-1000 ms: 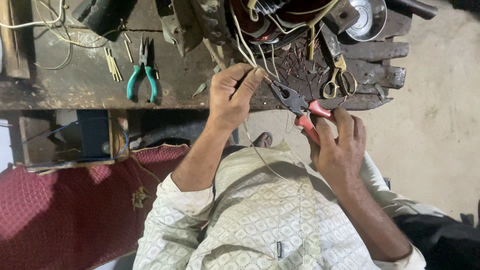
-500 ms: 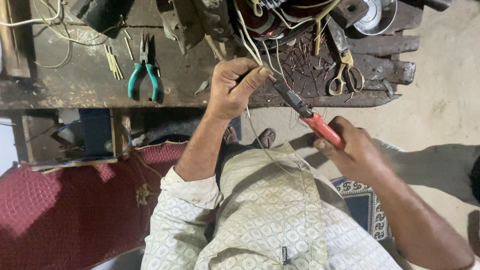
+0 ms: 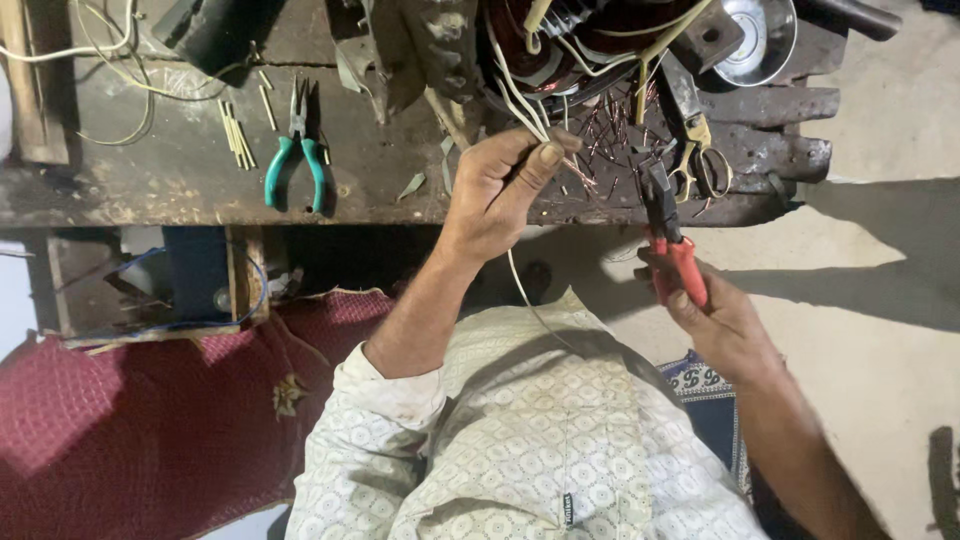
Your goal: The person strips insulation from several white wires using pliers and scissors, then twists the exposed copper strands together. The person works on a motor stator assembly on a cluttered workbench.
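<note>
1. Pinching was seen at left hand: white wires were clamped thumb-to-fingers, pulled taut from the motor winding just beyond.
2. Red-handled pliers were gripped in the closed right hand, nose aimed at the wires, well apart.

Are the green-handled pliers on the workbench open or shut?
Open. The green-handled pliers lie flat on the workbench, untouched, and their two handles spread apart in a V toward the person.
</note>
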